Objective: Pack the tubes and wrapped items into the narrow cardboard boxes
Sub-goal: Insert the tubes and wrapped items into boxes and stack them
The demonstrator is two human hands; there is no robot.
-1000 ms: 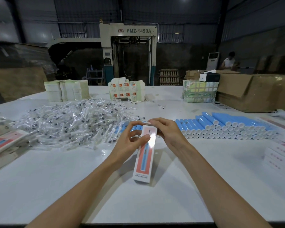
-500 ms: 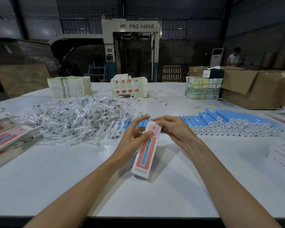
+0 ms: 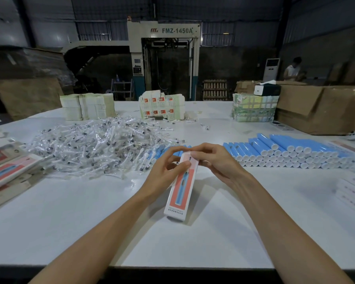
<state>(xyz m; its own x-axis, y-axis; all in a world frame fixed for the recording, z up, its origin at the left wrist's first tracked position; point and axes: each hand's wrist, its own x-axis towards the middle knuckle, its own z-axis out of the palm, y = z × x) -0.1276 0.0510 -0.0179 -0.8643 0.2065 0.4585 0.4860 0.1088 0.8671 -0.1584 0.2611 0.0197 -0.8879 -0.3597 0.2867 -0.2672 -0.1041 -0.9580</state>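
Observation:
A narrow white and coral cardboard box (image 3: 181,189) with a blue picture stands tilted on the white table (image 3: 70,222), its near end resting on the surface. My left hand (image 3: 166,169) grips its upper left side, thumb on the front face. My right hand (image 3: 213,160) holds the top end, fingertips on the flap. Blue tubes with white caps (image 3: 291,150) lie stacked in rows at the right. A heap of clear-wrapped small items (image 3: 94,148) spreads across the left middle. A few blue tubes (image 3: 162,150) lie behind my hands.
Flat and packed narrow boxes (image 3: 6,171) lie at the left edge, more white boxes (image 3: 350,187) at the right edge. Stacks of folded cartons (image 3: 86,106) and printed cartons (image 3: 162,108) stand at the back. A big brown carton (image 3: 320,109) sits far right. A person (image 3: 292,68) stands in the background.
The box's lower end has tilted slightly to the left while both hands stay on its top end. My right fingers have moved onto the top flap.

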